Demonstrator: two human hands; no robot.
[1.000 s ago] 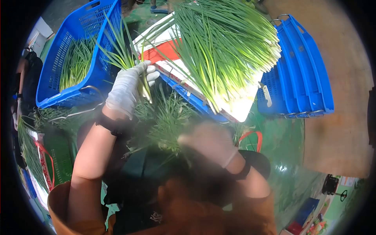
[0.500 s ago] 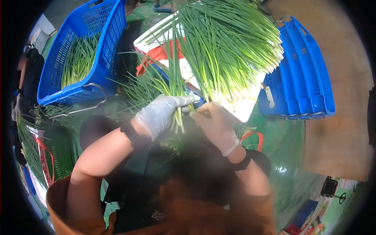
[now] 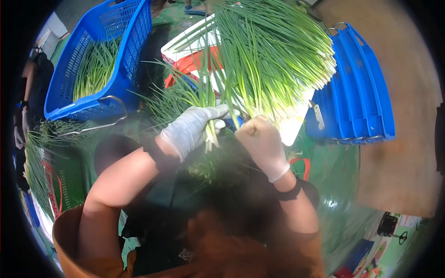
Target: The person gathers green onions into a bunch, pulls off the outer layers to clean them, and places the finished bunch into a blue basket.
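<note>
White gloves cover both hands. My left hand (image 3: pixel 194 127) is closed around a small bunch of green onions (image 3: pixel 212 138), white ends pointing down and leaves up. Just right of it, my right hand (image 3: pixel 263 143) is closed in a pinch near the lower end of a green onion stalk; its fingertips are partly hidden. Beyond the hands, a large pile of green onions (image 3: pixel 273 55) lies on a white board (image 3: pixel 291 132), roots toward the right. Loose green onions (image 3: pixel 162 104) spread to the left of my left hand.
A blue basket (image 3: pixel 127 60) with green onions stands at the upper left. Stacked blue crates (image 3: pixel 361 92) are at the right, with a white-handled knife (image 3: pixel 318 116) at their edge. Another person's gloved hand (image 3: pixel 25 118) shows at the far left, near more green onions (image 3: pixel 37 171).
My right hand has moved slightly right and down, away from my left hand, and its fingers have curled tighter. My left hand still grips the bunch.
</note>
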